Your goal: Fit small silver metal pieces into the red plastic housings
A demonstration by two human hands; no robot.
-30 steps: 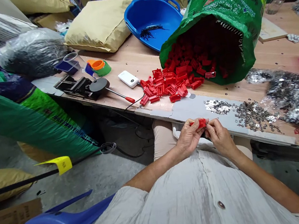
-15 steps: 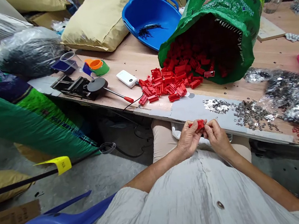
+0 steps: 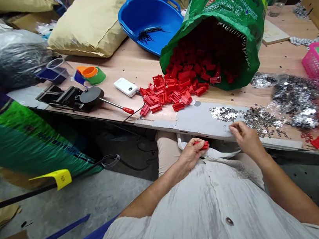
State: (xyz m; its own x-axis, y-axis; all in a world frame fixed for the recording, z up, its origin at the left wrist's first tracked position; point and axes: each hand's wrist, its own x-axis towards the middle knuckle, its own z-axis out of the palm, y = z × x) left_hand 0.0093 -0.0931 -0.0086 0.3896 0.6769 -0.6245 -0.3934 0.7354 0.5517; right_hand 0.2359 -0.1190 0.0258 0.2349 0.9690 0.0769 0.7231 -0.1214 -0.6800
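Left hand (image 3: 192, 153) has a red plastic part (image 3: 204, 145) pinched over the lap, just off the table (image 3: 198, 122). Right hand (image 3: 247, 139) is near the small metal pieces (image 3: 262, 121), fingers bunched narrow, can't tell if they're gripping anything.

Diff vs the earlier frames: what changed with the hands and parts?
Right hand let go of the red part and moved right, toward the small metal pieces; too small to tell if it holds anything. Left hand drew slightly toward the body, still gripping the part. View shifted slightly right. Unchanged: red pile, green sack, blue basin.
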